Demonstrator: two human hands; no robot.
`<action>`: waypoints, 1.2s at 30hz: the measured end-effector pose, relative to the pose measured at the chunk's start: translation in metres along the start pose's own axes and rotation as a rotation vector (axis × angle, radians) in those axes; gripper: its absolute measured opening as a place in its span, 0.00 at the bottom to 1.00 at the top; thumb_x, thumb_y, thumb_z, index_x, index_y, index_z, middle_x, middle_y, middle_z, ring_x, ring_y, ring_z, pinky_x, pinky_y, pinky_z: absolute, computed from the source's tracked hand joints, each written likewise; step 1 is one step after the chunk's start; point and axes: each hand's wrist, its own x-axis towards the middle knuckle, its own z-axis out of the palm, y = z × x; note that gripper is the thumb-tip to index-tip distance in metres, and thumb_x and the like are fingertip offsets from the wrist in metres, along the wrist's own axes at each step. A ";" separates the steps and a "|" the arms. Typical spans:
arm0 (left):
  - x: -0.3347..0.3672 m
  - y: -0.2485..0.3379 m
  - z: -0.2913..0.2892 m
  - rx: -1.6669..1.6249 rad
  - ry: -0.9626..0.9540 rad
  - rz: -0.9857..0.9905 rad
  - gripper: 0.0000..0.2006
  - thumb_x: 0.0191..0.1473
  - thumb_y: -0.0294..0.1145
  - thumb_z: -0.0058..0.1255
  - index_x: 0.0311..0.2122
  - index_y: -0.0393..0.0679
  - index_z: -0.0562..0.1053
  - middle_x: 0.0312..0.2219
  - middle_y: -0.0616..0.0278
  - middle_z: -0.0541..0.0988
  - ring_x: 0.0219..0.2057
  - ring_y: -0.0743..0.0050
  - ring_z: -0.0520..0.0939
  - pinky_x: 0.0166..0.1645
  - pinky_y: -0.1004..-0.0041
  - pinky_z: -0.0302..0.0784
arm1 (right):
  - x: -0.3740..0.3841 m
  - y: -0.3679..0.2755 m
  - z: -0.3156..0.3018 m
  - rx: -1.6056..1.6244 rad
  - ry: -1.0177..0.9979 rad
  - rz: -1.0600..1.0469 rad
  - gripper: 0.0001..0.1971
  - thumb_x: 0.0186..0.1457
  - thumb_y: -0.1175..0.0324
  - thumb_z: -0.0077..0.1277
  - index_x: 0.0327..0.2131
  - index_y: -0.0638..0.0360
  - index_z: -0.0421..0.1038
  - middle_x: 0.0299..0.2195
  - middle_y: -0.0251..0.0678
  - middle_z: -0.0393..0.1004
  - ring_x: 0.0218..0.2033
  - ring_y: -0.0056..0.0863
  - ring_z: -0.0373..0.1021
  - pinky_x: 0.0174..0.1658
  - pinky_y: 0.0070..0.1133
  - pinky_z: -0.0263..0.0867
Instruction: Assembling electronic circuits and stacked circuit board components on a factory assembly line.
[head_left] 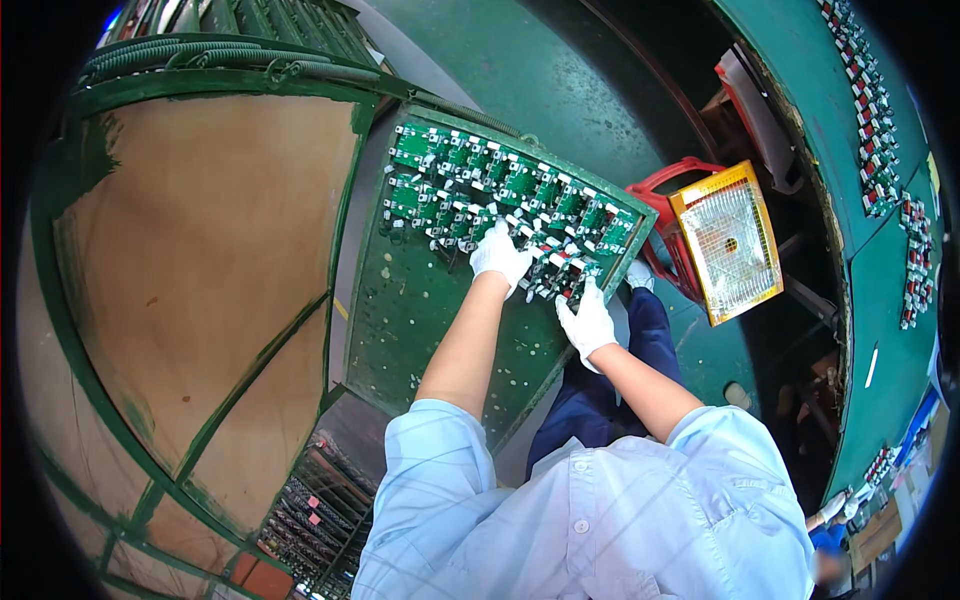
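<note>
Rows of green circuit boards (515, 180) with white, black and red parts lie on a green tray-like table (400, 310) with a raised rim. My left hand (500, 258), in a white glove, has its fingers closed at the left end of a nearer circuit board strip (545, 262). At the right end of that strip, my right hand (590, 325), also gloved in white, grips its edge between thumb and fingers. Both hands partly hide the strip's ends, and whether it is lifted off the table is hard to tell.
A red stool (672, 190) with a yellow-edged, plastic-wrapped pad (730, 243) stands to the right. Beyond it runs a green bench (870, 290) with more board rows. A brown wooden panel (210, 230) in a green frame fills the left. A rack of boards (315, 520) is lower left.
</note>
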 end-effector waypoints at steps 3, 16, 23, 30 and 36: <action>-0.004 -0.007 0.001 -0.055 0.082 0.011 0.37 0.38 0.46 0.56 0.52 0.40 0.56 0.45 0.49 0.66 0.46 0.55 0.69 0.48 0.63 0.66 | -0.003 0.000 0.012 0.041 0.010 0.040 0.37 0.46 0.54 0.47 0.53 0.68 0.46 0.46 0.54 0.59 0.44 0.48 0.62 0.45 0.32 0.61; -0.100 -0.035 0.063 -1.004 0.159 -0.156 0.16 0.51 0.42 0.47 0.25 0.36 0.70 0.14 0.64 0.73 0.12 0.81 0.71 0.21 0.80 0.68 | -0.010 0.016 0.006 0.092 0.082 -0.047 0.32 0.44 0.50 0.52 0.46 0.65 0.59 0.41 0.50 0.64 0.42 0.44 0.63 0.45 0.30 0.60; -0.092 0.012 0.079 -0.228 0.640 0.288 0.17 0.46 0.37 0.50 0.43 0.48 0.70 0.33 0.53 0.70 0.34 0.57 0.72 0.36 0.64 0.70 | 0.032 0.010 -0.028 0.159 0.286 -0.400 0.12 0.51 0.67 0.45 0.39 0.58 0.69 0.30 0.42 0.73 0.31 0.37 0.70 0.35 0.27 0.66; -0.085 0.009 0.097 -0.229 0.609 0.241 0.11 0.48 0.36 0.48 0.38 0.46 0.71 0.32 0.57 0.72 0.33 0.58 0.74 0.35 0.65 0.72 | 0.059 -0.038 -0.059 -0.746 -0.102 -0.582 0.22 0.49 0.70 0.39 0.51 0.53 0.58 0.26 0.41 0.74 0.26 0.36 0.72 0.27 0.29 0.66; -0.084 0.002 0.109 -0.245 0.574 0.266 0.11 0.51 0.36 0.44 0.39 0.45 0.70 0.33 0.56 0.73 0.34 0.61 0.75 0.34 0.68 0.73 | 0.072 -0.043 -0.046 -0.927 -0.180 -0.507 0.16 0.49 0.69 0.35 0.43 0.57 0.62 0.23 0.43 0.73 0.26 0.38 0.72 0.27 0.33 0.65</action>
